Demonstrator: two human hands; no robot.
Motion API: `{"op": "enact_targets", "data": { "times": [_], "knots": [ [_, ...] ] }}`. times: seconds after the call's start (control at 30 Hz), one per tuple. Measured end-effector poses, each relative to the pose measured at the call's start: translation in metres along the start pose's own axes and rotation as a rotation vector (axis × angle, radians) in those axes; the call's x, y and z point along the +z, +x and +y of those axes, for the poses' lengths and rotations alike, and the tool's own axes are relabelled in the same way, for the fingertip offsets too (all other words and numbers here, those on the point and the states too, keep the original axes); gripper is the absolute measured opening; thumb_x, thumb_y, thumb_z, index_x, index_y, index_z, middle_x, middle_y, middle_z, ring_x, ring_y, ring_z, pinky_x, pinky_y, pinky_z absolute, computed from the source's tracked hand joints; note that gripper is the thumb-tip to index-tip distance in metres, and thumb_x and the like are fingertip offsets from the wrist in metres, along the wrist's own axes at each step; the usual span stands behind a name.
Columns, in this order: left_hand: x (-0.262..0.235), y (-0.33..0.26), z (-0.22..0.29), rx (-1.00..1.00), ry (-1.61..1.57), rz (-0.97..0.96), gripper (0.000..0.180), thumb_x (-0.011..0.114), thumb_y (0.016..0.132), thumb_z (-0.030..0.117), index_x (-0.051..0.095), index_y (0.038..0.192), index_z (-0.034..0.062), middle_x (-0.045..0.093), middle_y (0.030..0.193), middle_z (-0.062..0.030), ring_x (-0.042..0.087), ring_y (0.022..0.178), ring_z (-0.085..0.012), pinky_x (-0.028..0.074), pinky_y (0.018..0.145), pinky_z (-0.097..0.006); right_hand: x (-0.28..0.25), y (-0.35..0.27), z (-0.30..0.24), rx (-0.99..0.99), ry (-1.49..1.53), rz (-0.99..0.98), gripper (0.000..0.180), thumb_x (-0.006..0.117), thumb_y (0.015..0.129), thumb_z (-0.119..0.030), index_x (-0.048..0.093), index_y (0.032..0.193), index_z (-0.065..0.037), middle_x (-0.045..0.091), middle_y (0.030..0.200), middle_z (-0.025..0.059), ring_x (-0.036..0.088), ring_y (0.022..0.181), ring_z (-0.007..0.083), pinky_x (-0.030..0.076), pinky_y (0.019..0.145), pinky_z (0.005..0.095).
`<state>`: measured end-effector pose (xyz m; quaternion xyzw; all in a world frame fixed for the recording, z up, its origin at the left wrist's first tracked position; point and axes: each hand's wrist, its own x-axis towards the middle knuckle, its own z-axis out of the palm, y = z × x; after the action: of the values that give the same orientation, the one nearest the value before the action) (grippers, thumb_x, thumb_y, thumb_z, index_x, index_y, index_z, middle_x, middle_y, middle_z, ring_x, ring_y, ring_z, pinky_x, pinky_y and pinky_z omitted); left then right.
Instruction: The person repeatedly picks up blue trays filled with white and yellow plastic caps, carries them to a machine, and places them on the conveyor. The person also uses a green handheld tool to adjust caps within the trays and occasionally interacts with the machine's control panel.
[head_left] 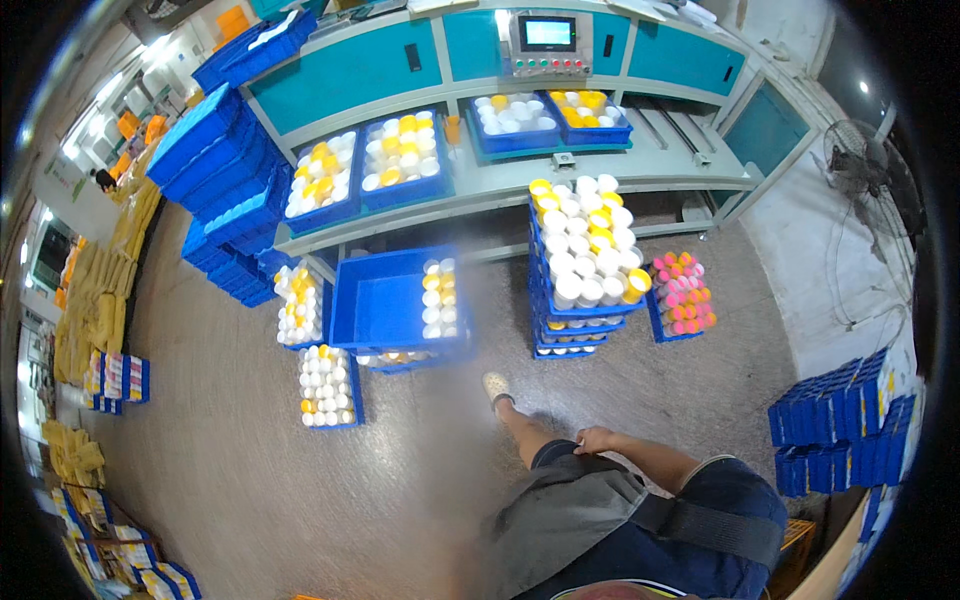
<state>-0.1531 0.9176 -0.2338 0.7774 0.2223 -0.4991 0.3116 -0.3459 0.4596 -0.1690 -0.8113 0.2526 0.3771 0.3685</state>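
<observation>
My right hand (597,440) is at the upper edge of a grey apron (570,510) over my lap, its fingers curled at the cloth. A brownish blur rises from the lower edge towards the right side of a blue crate (375,300). It may be my left arm in motion, but no fingers can be made out. The crate is mostly bare inside, with two columns of white and yellow round-topped containers (439,298) along its right side. Right of it stands a stack of blue crates (570,325), its top one packed with white and yellow containers (590,245).
Ahead is a teal machine (350,75) with a control panel (548,45) and a grey bench (480,185) bearing filled crates. Stacked blue crates (225,180) rise at the left. A small crate of pink and orange containers (683,295) and a fan (855,155) are right.
</observation>
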Motion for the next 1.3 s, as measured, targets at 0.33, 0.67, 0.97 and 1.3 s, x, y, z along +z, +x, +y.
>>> {"op": "enact_targets", "data": {
  "times": [0.33, 0.67, 0.97, 1.3],
  "knots": [
    [-0.115, 0.051, 0.217, 0.021, -0.246, 0.221, 0.038, 0.065, 0.088, 0.025, 0.062, 0.117, 0.001, 0.064, 0.105, -0.0105, 0.057, 0.093, -0.0231, 0.047, 0.083, -0.039, -0.273, 0.228, -0.163, -0.208, -0.237, 0.268, 0.041, 0.064, 0.083, -0.039, 0.066, 0.113, -0.01, 0.07, 0.103, 0.0171, 0.065, 0.1, 0.0365, 0.052, 0.086, 0.047],
    [-0.259, 0.182, 0.666, 0.803, 0.286, 0.723, 0.046, 0.06, 0.091, 0.027, 0.054, 0.124, -0.0058, 0.051, 0.129, -0.03, 0.046, 0.122, -0.045, 0.038, 0.104, -0.048, -0.501, 0.344, -0.435, -0.382, 0.051, 0.616, 0.026, 0.062, 0.087, -0.023, 0.067, 0.108, -0.008, 0.07, 0.103, 0.0159, 0.066, 0.099, 0.0343, 0.051, 0.087, 0.0447],
    [-0.278, 0.228, 0.997, 1.486, 0.588, 0.893, 0.058, 0.055, 0.092, 0.035, 0.047, 0.137, 0.0001, 0.04, 0.148, -0.0218, 0.03, 0.141, -0.0373, 0.02, 0.116, -0.052, -0.703, 0.507, -0.567, -0.382, -0.056, 1.168, 0.025, 0.058, 0.091, -0.022, 0.062, 0.11, -0.006, 0.065, 0.11, 0.017, 0.061, 0.103, 0.0364, 0.049, 0.087, 0.0461],
    [-0.285, 0.226, 1.001, 1.509, 0.469, 0.899, 0.058, 0.065, 0.081, 0.028, 0.05, 0.129, -0.0015, 0.044, 0.14, -0.022, 0.036, 0.135, -0.04, 0.024, 0.114, -0.055, -0.793, 0.604, -0.627, 0.109, -0.582, 0.796, 0.024, 0.053, 0.089, -0.015, 0.073, 0.102, -0.011, 0.073, 0.093, 0.0101, 0.071, 0.09, 0.0268, 0.056, 0.073, 0.0377]
  ]
}}
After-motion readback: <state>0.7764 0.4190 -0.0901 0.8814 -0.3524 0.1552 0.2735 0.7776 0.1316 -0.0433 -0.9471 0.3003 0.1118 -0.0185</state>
